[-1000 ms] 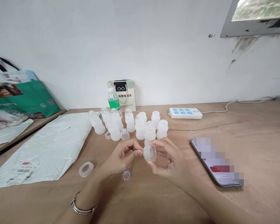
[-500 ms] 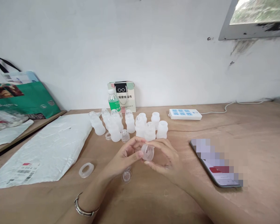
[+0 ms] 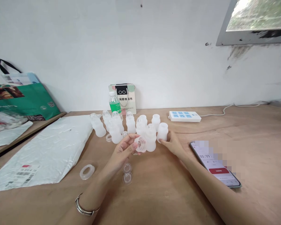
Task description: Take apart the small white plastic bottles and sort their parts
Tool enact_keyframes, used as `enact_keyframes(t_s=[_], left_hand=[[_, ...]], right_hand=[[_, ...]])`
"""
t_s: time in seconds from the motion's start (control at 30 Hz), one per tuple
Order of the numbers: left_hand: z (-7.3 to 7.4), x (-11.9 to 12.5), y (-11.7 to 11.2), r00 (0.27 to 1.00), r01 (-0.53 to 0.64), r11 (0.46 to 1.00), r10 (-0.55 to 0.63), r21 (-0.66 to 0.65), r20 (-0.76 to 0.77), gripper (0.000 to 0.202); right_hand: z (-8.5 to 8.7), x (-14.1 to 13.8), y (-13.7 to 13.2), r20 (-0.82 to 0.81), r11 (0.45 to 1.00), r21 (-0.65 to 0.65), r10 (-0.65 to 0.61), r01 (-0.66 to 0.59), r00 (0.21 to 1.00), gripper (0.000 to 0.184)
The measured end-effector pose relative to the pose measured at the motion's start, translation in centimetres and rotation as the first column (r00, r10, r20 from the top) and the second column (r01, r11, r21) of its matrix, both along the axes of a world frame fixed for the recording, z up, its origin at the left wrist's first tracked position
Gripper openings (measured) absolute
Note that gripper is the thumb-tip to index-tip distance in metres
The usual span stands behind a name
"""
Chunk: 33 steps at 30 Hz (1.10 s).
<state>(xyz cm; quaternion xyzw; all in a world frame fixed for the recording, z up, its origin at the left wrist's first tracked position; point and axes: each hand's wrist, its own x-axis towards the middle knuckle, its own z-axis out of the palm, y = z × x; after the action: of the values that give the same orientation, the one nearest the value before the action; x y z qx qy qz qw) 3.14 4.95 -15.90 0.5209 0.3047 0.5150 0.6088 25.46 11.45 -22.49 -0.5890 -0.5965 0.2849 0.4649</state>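
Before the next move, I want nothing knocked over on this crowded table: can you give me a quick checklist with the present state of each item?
1. Left hand has a firm grip on the clear cap: ok.
2. Right hand touches the small white bottle: ok; closed grip: cannot tell.
3. That bottle stands upright: ok.
4. Loose ring lies apart from both hands: ok.
5. Phone is well away from the right forearm: not ok, it lies right beside it.
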Motion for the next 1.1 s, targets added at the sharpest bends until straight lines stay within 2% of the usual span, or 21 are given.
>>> enact_keyframes(t_s=[0.1,0.17,0.27,0.33,0.4,0.47,0.57,0.67,0.73,0.8,0.9,1.0,1.1], left_hand=[[0.2,-0.2,-0.1,1.000,-0.012,1.000,0.012,-0.010,0.011,0.037],[0.4,-0.3,-0.1,0.999,-0.028,0.999,0.028,-0.017,0.019,0.038],[0.5,-0.4,-0.1,0.997,-0.052,0.998,0.054,-0.021,0.052,0.039],[0.4,-0.5,-0.1,0.995,-0.070,0.998,0.069,0.003,0.067,0.038],[0.3,-0.6,0.0,0.993,-0.108,0.992,0.104,0.061,0.063,0.035],[0.1,-0.8,0.1,0.989,-0.144,0.978,0.142,0.148,0.029,0.034],[0.2,-1.0,-0.1,0.978,-0.178,0.930,0.203,0.323,-0.045,0.031],[0.5,-1.1,-0.5,0.953,-0.192,0.844,0.282,0.500,-0.111,0.028],[0.5,-1.1,-0.7,0.934,-0.195,0.799,0.329,0.569,-0.141,0.029],[0.4,-1.1,-0.7,0.925,-0.196,0.777,0.350,0.598,-0.151,0.030],[0.2,-1.2,-0.6,0.930,-0.158,0.779,0.324,0.607,-0.174,0.030],[0.5,-1.5,-0.6,0.931,-0.073,0.783,0.276,0.618,-0.239,0.031],[1.1,-1.8,-0.9,0.935,0.027,0.779,0.202,0.627,-0.291,0.034]], right_hand=[[0.3,0.1,-0.3,-0.017,1.000,0.019,0.004,-0.004,1.000,0.036],[0.8,0.1,-0.9,-0.039,0.997,0.075,-0.022,0.025,0.999,0.038],[1.9,-0.3,-2.4,-0.068,0.972,0.229,-0.037,0.052,0.997,0.047],[2.7,-0.7,-3.7,-0.017,0.925,0.379,0.008,-0.001,1.000,0.047],[3.4,-1.0,-5.1,0.143,0.837,0.525,0.091,-0.153,0.986,0.041],[4.1,-1.2,-6.2,0.297,0.763,0.568,0.160,-0.309,0.941,0.040],[4.7,-1.1,-7.1,0.375,0.710,0.595,0.170,-0.377,0.911,0.045],[4.9,-0.9,-7.4,0.410,0.674,0.635,0.122,-0.379,0.904,0.046],[5.0,-0.8,-7.6,0.437,0.639,0.670,0.074,-0.379,0.897,0.047],[5.1,-0.7,-7.9,0.449,0.611,0.699,0.026,-0.370,0.893,0.046],[5.4,-0.8,-8.1,0.466,0.615,0.677,0.066,-0.403,0.882,0.045],[5.6,-1.0,-8.2,0.398,0.703,0.528,0.291,-0.477,0.870,0.042],[5.4,-1.1,-8.0,0.170,0.790,0.299,0.507,-0.535,0.845,0.031]])
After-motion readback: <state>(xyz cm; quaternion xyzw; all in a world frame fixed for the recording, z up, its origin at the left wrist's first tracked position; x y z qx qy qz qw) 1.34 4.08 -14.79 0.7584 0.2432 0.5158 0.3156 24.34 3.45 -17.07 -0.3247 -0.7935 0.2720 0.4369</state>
